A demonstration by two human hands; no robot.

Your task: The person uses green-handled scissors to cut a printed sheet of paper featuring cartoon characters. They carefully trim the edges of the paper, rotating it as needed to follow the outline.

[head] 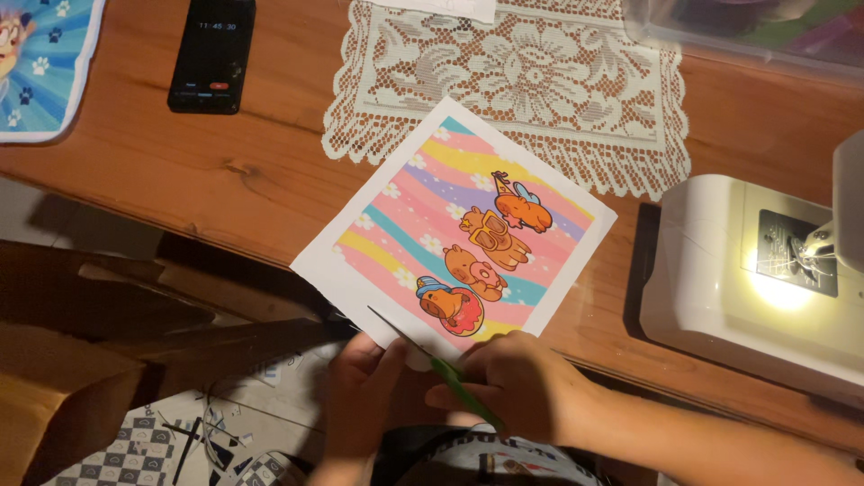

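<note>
The right hand [517, 382] is clamped around green-handled scissors [432, 358], blades slightly parted at the near edge of a printed fabric square [454, 229] with striped cartoon animals; the left hand [360, 391] pinches that edge. The square lies on the wooden table [252, 153], a lace doily [522, 72] at twelve o'clock, a white sewing machine [747, 279] at three, a black phone [213, 54] at ten.
</note>
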